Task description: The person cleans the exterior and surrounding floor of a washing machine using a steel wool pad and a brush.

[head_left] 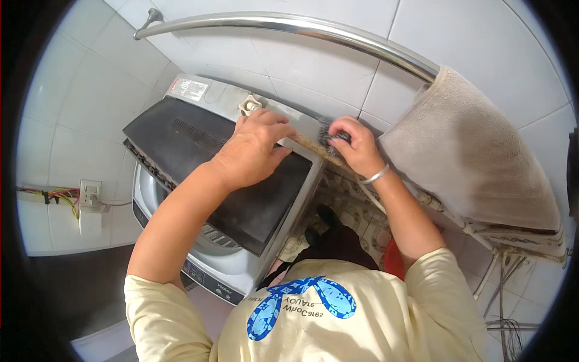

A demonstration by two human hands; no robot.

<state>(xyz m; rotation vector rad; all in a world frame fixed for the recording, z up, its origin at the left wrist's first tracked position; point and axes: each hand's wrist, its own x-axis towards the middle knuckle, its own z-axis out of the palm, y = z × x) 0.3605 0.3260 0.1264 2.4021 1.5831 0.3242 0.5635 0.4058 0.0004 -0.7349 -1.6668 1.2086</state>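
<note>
A stained, brownish pipe [318, 148] runs along the wall behind the washing machine, with a pale handwheel valve [249, 105] at its left end. My left hand [256, 142] is closed over the pipe just right of the valve, thumb on the near side. Pinched in my right hand [356, 145] is a dark grey, wiry scouring pad [326, 134], which lies against the pipe. Below my left hand is the dark lid [205, 151] of the top-loading washing machine [241, 265], tilted partly up.
A curved metal rail [271, 23] crosses the tiled wall above my hands, with a beige towel [470, 145] hanging at its right. Wires and a socket [91, 193] are on the left wall. Something red [393, 259] stands on the floor beside my right arm.
</note>
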